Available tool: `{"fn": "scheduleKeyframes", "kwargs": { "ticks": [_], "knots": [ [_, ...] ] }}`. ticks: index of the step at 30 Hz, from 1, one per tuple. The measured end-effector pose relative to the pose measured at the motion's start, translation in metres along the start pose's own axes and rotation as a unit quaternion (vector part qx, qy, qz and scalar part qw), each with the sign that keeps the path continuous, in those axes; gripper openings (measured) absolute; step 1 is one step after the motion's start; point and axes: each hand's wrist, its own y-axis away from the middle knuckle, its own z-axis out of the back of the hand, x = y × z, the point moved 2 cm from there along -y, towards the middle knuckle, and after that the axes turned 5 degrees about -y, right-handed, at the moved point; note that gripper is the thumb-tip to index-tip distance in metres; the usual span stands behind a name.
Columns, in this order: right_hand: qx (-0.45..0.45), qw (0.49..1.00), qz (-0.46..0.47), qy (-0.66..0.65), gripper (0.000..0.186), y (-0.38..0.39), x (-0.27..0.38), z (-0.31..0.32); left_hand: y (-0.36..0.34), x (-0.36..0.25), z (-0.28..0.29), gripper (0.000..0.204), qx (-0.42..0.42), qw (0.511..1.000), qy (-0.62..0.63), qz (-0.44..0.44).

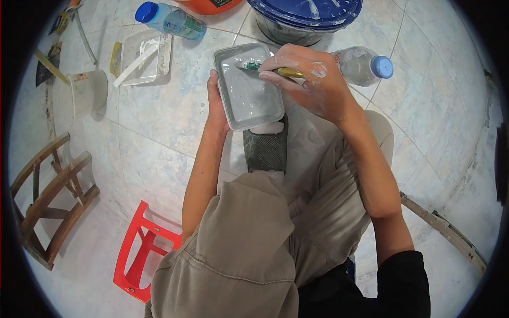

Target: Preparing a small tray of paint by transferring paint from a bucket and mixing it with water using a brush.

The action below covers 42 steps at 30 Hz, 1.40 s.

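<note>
My left hand (216, 106) is closed round the left side of a rectangular plastic tub (228, 110), holding it above my foot. Pale grey-white liquid, like paint, coats the tub's inside. A slim brush (289, 72) with a green and yellow handle is pinched in my right hand (314, 80). Its tip reaches over the upper part of the tub, near the liquid; whether it touches is hard to tell. White smears mark my right fingers and knuckles. Most of my left fingers are hidden under the tub.
A blue-lidded bucket (305, 16) and a clear bottle (360, 66) stand beyond my right hand. Another bottle (177, 24) lies at the upper left, near a white tray (146, 74) with a flat stick. At left are a cup (87, 93), a wooden frame (53, 206) and a red plastic stool (130, 259).
</note>
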Motion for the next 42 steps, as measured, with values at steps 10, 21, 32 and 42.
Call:
{"fn": "scheduleKeyframes", "kwargs": {
  "ticks": [10, 21, 32, 42],
  "knots": [
    [-0.001, 1.000, -0.025, 0.003, 0.013, -0.003, 0.001, 0.006, -0.006, -0.003, 0.020, 0.069, -0.108, 0.991, 0.019, -0.075],
    [0.037, 0.999, 0.018, 0.000, 0.017, 0.000, -0.003, 0.005, -0.002, 0.017, -0.001, 0.066, -0.138, 0.977, 0.115, -0.114],
    [0.068, 0.996, -0.049, 0.038, 0.020, 0.009, -0.020, 0.010, -0.004, 0.021, 0.003, 0.025, -0.146, 0.975, -0.027, -0.164],
    [0.084, 0.993, -0.052, 0.061, 0.023, 0.016, -0.007, 0.006, 0.015, -0.005, 0.032, 0.024, -0.166, 0.883, -0.435, -0.068]
  ]
}}
